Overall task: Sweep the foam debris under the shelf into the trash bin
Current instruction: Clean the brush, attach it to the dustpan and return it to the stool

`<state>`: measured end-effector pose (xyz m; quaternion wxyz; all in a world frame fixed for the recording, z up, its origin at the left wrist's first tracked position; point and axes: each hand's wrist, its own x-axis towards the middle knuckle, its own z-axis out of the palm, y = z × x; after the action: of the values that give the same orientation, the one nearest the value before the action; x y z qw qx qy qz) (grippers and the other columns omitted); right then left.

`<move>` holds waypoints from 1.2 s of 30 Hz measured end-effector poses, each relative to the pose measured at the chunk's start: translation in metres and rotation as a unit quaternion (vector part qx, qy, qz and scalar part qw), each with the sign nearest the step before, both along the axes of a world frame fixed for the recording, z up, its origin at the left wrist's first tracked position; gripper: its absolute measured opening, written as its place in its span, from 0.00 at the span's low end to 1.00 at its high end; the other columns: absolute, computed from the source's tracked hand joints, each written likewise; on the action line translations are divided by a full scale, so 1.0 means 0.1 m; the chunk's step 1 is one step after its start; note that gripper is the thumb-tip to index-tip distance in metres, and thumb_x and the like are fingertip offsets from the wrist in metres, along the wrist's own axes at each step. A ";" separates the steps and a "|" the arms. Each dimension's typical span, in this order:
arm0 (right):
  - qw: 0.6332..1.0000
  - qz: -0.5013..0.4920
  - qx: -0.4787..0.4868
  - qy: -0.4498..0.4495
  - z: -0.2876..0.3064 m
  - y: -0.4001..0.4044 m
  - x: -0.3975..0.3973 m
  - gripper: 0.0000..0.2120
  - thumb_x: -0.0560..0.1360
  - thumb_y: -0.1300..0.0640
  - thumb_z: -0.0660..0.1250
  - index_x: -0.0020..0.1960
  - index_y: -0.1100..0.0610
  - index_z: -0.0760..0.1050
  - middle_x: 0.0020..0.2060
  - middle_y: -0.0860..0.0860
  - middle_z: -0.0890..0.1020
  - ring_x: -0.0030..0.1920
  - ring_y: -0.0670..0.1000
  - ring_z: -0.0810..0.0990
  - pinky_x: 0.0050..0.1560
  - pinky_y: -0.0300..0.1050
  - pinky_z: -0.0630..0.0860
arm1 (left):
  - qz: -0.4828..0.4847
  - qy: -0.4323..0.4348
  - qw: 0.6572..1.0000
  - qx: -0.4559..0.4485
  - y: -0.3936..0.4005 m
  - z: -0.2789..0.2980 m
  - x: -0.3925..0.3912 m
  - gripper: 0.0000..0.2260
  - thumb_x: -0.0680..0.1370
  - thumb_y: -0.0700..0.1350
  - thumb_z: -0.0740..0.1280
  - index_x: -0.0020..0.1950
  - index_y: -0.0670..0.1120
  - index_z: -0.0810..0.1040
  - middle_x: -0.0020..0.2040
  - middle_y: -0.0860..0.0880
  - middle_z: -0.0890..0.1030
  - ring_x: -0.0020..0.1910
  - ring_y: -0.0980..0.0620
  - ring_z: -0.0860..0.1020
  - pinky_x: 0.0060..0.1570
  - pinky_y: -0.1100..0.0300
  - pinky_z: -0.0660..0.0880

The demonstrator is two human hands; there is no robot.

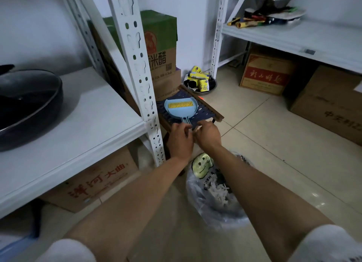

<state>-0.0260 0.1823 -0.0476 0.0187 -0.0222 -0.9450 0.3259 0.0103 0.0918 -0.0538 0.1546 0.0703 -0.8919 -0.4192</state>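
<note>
**Both hands at the dustpan handle, foam already in the bin**

The fingers of the left hand (181, 138) and the right hand (207, 135) curl together at the near edge of a small stool (207, 109), fingertips almost touching one another. They meet right at the end of the handle of a light blue dustpan (179, 109), but whether either hand truly grips the handle cannot be told, since the fingers cover it.

Just beyond the fingertips the dustpan lies flat on the stool's dark perforated top, its pan end farthest from the hands. A brush with yellow bristles (180, 105) is nested inside the pan.

Beneath the right forearm, nearer the person than the fingers, stands the trash bin (215, 208), lined with a clear plastic bag bearing a yellow smiley face. Inside it sits a heap of foam debris (217, 193): pale, whitish, short shredded strips.

Left of the hands rises the white perforated upright of a shelf (137, 65), with a cardboard box (98, 181) under its board.
</note>
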 end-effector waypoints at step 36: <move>0.963 -0.174 0.098 -0.183 -0.35 0.80 1.46 0.18 0.77 0.60 0.59 0.65 0.66 0.70 0.63 0.63 0.72 0.63 0.63 0.74 0.62 0.52 0.73 | 0.065 -0.360 0.930 -0.045 -0.17 -0.38 1.15 0.18 0.77 0.37 0.66 0.65 0.36 0.69 0.64 0.36 0.74 0.63 0.38 0.75 0.59 0.52 0.74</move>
<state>0.1201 0.2624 -0.0823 -0.0963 -0.2440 -0.9409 0.2140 0.1255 0.0745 -0.0919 -0.1470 0.2677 -0.8988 -0.3145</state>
